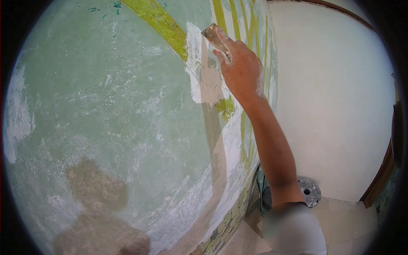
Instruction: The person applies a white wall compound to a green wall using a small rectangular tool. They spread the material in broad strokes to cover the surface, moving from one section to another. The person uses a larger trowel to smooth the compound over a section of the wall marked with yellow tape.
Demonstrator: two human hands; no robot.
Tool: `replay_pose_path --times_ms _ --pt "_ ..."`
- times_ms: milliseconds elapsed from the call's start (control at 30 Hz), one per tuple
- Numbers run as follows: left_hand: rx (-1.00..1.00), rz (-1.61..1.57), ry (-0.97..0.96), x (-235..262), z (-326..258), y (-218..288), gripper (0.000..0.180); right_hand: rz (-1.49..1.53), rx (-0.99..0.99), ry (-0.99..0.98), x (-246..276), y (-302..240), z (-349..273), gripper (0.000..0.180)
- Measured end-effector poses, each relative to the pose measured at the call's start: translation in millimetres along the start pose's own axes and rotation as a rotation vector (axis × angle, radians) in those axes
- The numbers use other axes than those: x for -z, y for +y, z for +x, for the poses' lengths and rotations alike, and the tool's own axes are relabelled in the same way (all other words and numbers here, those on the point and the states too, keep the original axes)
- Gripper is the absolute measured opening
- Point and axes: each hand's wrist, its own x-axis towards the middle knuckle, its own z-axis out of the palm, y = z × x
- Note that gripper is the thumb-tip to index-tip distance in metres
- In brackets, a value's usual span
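My right hand (pixel 241 68) reaches up to the green painted wall (pixel 127 93) and is closed round a putty knife (pixel 216 40) with a worn, stained blade. The blade lies at the wall, beside a patch of white putty (pixel 194 63). Fingers and wrist carry white smears. Left of the knife, a yellow-green painted stripe (pixel 159 25) slants down and stops at the putty. Below the hand is a smaller yellow-green patch (pixel 225 108) with more white around it. My left hand is not in view.
A plain white wall (pixel 327 85) meets the green one at the right. Behind my forearm, a speckled round object with a hole (pixel 309 192) stands near the tiled floor (pixel 340 221). Stone-patterned cladding (pixel 225 231) runs along the wall's foot. Brown trim (pixel 376 174) edges the far right.
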Motion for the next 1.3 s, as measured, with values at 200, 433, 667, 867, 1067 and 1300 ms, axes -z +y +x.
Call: replay_pose_path --times_ms 200,433,667,867,1067,1300 --pt "0.0 -0.01 0.0 -1 1 -2 0.016 -0.002 0.019 0.025 -4 2 0 0.051" --pt "-0.014 -0.017 0.009 1 1 1 0.016 0.082 -0.097 -0.051 2 -2 2 0.048" --pt "-0.015 -0.018 0.006 2 2 1 0.015 0.235 -0.058 0.025 1 8 3 0.047" --pt "-0.03 -0.042 0.03 3 1 0 0.015 0.318 -0.114 0.035 -9 12 3 0.047" --pt "-0.042 -0.049 0.039 7 2 -3 0.015 0.269 -0.066 0.0 -17 7 -2 0.047" --pt "-0.061 -0.055 0.029 10 3 -3 0.014 0.341 -0.062 0.046 -24 8 -2 0.047"
